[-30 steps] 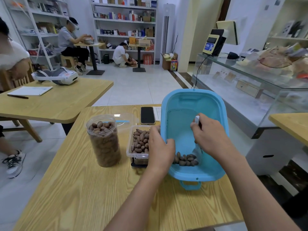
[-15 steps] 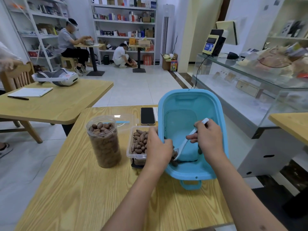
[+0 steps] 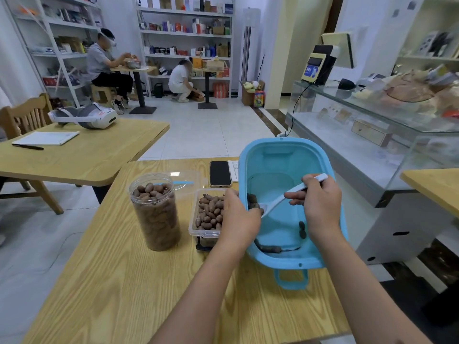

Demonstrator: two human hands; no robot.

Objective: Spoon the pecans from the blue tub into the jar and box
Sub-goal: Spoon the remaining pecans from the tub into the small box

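Scooping stage right now. My left hand (image 3: 239,217) grips the near-left rim of the blue tub (image 3: 332,214) and tips it so the last pecans (image 3: 253,202) slide toward me. My right hand (image 3: 320,204) pinches the white spoon (image 3: 283,198), bowl down against that little pile. The jar (image 3: 155,209) looks full, the box (image 3: 206,217) beside the tub nearly so. Next I reckon: get a load on, lift level, carry it left over the rim into the box without spilling on the bench (image 3: 119,281).

Left hand (image 3: 239,216) hides spoon (image 3: 285,198) bowl (pecans there unseen); box (image 3: 202,233) partly covered.
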